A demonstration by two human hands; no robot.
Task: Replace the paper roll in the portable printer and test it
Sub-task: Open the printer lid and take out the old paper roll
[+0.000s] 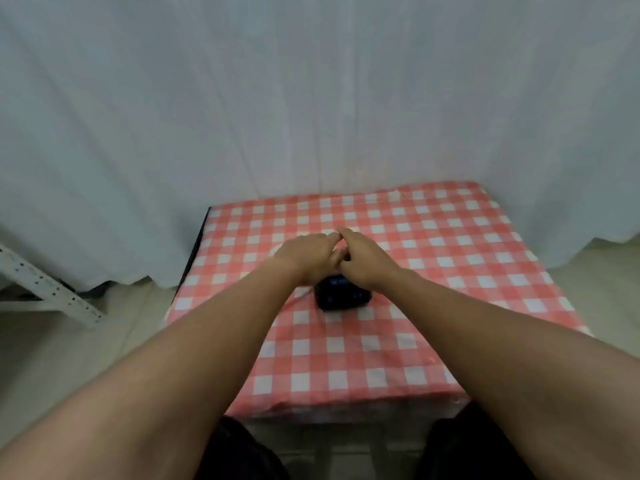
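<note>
Nearest the camera, at the bottom edge, two dark-clothed knees (239,452) sit on either side of the front edge of a small table (325,415), and both bare forearms reach forward over it from the lower corners. The table is covered by a red-and-white checked tablecloth (450,271) that hangs a little over the near edge. Around the middle of the cloth sits the portable printer (341,296), a small black box with a bluish lit panel on its top face; only its near part shows, because the two hands meet just above and behind it. The left hand (306,256) comes in from the left with its fingers stretched forward and close together, and the right hand (363,259) comes in from the right with its fingers curled down toward the printer's far side. The fingertips of the two hands touch or overlap over the printer, but the frame is blurred there and I cannot tell whether either hand grips anything, nor whether a paper roll lies beneath them. A pale, rounded shape shows at the left hand's outer edge, too blurred to name. To the left of the table a pale perforated metal frame (48,292) stands on the light floor (69,358). Behind everything hangs a pale grey-white curtain (311,98), its folds reaching down to the table's far edge.
</note>
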